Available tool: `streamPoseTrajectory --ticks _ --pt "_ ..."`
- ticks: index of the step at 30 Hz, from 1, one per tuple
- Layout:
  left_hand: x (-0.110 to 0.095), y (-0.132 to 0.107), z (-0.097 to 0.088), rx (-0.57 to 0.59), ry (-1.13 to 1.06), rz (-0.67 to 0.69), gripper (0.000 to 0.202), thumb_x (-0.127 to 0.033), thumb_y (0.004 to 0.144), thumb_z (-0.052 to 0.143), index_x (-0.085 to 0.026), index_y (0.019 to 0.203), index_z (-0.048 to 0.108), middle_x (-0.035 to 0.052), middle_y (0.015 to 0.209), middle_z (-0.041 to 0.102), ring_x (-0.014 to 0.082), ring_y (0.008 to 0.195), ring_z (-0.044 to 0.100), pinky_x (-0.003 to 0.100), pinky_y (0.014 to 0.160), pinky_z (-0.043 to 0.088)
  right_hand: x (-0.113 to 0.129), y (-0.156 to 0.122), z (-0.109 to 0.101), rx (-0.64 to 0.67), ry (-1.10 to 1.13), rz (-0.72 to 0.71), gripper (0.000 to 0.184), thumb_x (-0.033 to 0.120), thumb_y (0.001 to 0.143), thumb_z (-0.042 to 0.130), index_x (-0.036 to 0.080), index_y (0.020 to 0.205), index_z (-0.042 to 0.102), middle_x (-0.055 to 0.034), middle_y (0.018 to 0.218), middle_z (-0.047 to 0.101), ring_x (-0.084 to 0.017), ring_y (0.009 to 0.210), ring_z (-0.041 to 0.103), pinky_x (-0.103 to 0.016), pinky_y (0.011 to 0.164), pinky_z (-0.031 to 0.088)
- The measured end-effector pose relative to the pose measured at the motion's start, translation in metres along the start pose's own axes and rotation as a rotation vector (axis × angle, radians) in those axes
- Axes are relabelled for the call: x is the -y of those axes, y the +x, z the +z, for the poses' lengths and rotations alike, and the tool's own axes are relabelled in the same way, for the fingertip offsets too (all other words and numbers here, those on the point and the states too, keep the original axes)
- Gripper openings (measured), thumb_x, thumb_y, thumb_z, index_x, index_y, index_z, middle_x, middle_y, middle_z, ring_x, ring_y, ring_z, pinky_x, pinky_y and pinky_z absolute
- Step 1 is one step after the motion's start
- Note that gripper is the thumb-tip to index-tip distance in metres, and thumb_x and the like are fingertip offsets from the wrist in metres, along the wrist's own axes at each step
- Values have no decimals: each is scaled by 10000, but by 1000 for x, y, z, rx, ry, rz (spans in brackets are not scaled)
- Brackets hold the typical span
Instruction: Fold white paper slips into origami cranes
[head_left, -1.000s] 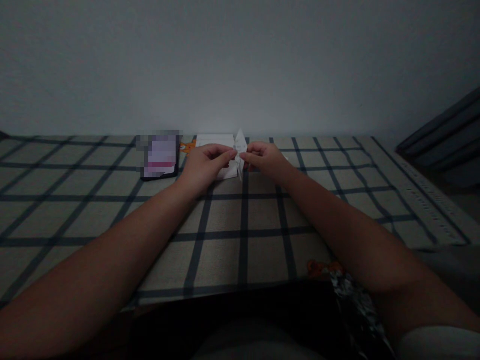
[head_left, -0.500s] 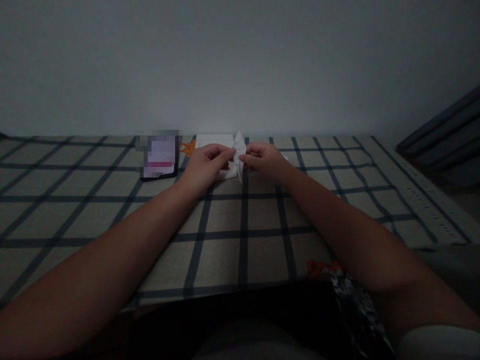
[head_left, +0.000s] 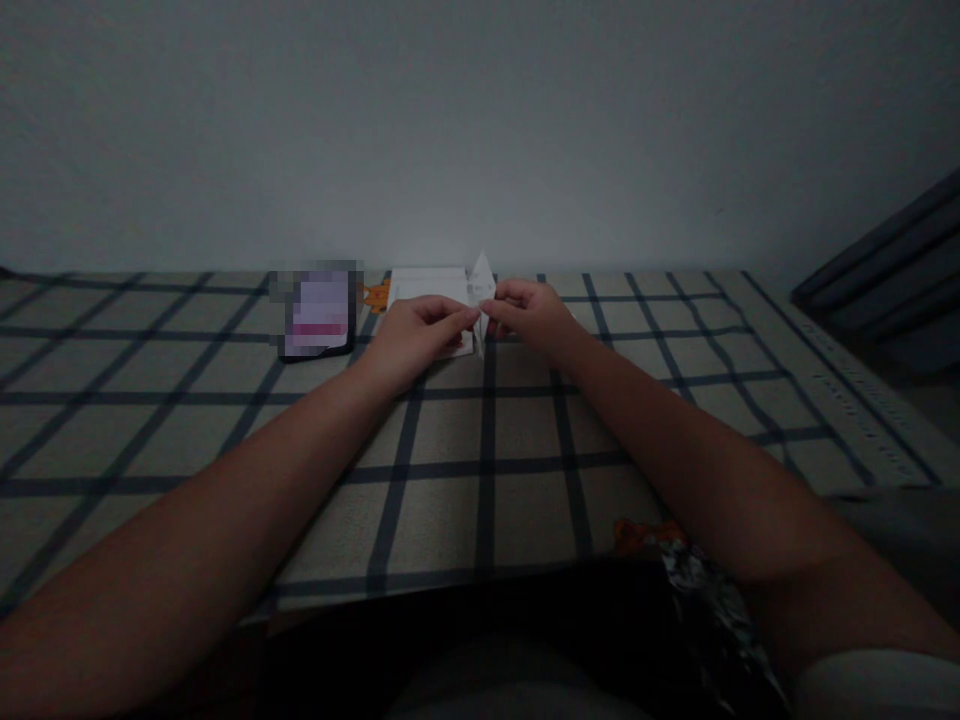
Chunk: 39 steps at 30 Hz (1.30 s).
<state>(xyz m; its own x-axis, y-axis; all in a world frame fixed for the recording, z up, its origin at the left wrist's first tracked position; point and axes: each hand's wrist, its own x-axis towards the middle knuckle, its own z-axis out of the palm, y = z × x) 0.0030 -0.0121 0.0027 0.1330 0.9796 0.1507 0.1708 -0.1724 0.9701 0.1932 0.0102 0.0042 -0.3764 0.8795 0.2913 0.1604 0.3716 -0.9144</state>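
Your left hand (head_left: 420, 327) has closed in on your right hand (head_left: 531, 305) since the earlier frame, and the folded paper's (head_left: 482, 272) tip stands slightly higher. Beneath everything, the checked cloth (head_left: 442, 440) spreads out as your working surface. On it, the phone-like device (head_left: 322, 300) lies off to your left, probably so you can glance at it without reaching around. White sheets (head_left: 427, 283) lie partly behind your left hand. At their right edge, you hold the folded paper upright, thumbs and forefingers pinching its middle, likely to control the creases while leaving both points free.
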Motion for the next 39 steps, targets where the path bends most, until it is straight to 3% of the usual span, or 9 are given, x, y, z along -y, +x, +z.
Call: streamPoseTrajectory --ticks 14,23,32,39 --pt "3 3 -5 42 179 64 385 -555 775 734 -172 811 760 48 693 688 150 603 572 251 543 421 0 1 1 -9 44 90 237 361 851 679 181 753 558 23 661 627 -87 590 565 -206 557 452" --pt "3 -1 0 118 95 -17 386 -539 735 791 -180 875 793 62 706 714 132 570 571 247 517 402 0 2 2 -82 -2 35 244 344 855 668 195 734 517 39 609 578 -91 589 544 -226 571 417" --pt "1 -1 -1 133 85 -38 371 -538 746 780 -189 871 793 27 625 663 103 479 466 240 458 300 1 1 2 -90 -22 24 282 412 863 665 196 746 525 37 627 571 -100 605 540 -231 578 419" --pt "7 2 1 118 16 -38 370 -530 729 803 -183 856 780 37 660 670 113 531 519 243 496 358 0 0 5 -125 -3 24 263 385 865 653 200 734 520 29 648 591 -95 599 544 -233 584 432"
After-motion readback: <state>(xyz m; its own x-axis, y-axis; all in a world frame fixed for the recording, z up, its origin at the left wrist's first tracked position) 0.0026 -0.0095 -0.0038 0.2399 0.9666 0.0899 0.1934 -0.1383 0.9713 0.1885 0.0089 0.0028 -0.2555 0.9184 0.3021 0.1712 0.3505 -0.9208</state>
